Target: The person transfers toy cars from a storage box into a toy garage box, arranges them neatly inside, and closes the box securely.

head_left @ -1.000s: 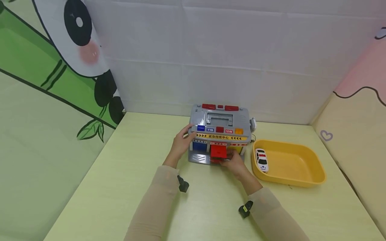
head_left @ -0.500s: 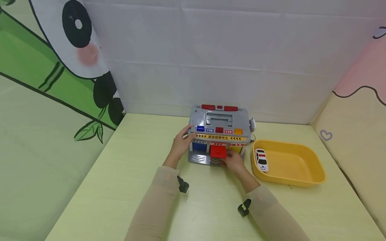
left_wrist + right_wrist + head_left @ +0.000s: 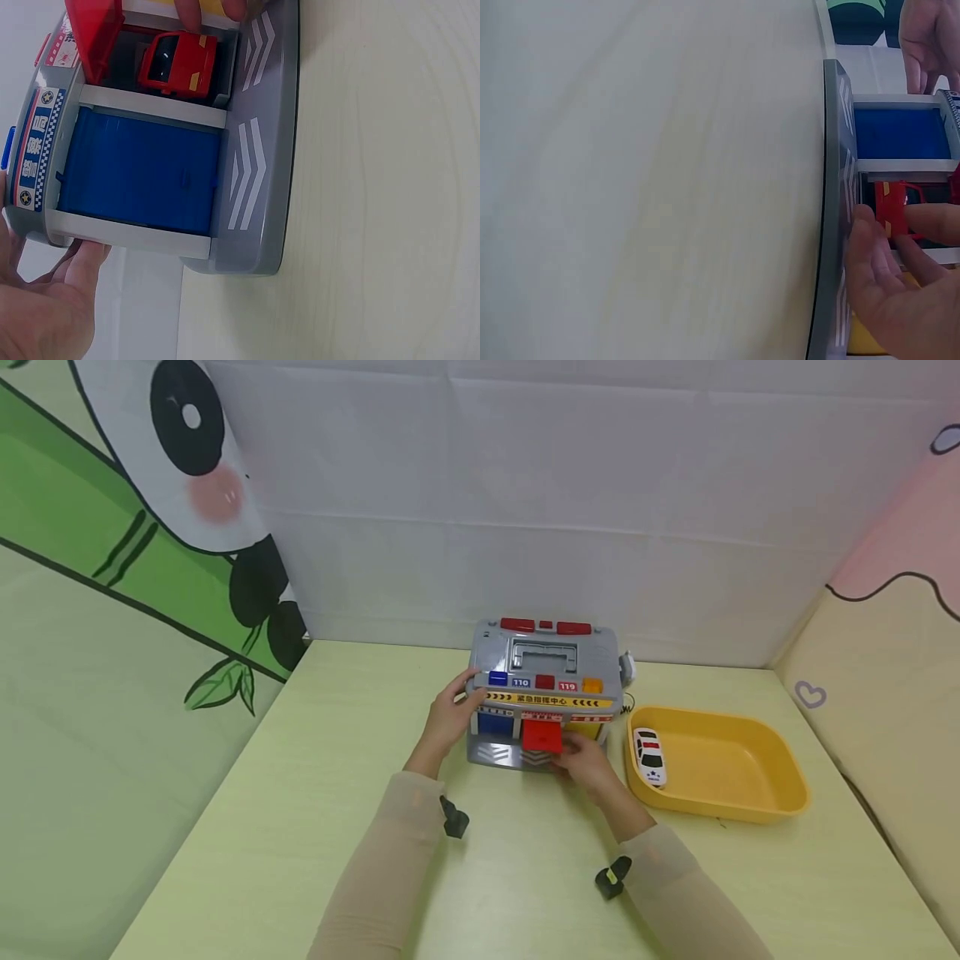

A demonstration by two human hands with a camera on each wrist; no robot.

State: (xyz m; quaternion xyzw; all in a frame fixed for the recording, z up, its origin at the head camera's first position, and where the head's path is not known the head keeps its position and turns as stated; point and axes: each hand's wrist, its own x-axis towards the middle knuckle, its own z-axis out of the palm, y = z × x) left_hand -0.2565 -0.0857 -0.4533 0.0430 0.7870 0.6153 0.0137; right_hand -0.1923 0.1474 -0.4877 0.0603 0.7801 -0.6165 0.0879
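Observation:
A grey toy garage with a carry handle stands on the table. My left hand grips its upper left corner, thumb in front. The red middle door is swung up, and a red toy car sits in the bay beneath it. In the right wrist view my right hand has thumb and fingers curled about the car's near side. The head view hides the car behind the raised door. Left of this bay is a lowered blue door; the yellow door on the right is partly covered by my right hand.
Right of the garage lies a yellow tray with a white toy police car at its left end. A light grey piece with a coiled cord is on the garage's right side. A white cloth wall rises close behind.
The red car has gone from the ramp into the middle bay, out of the head view, with my right hand at it. My left hand has kept its place on the corner.

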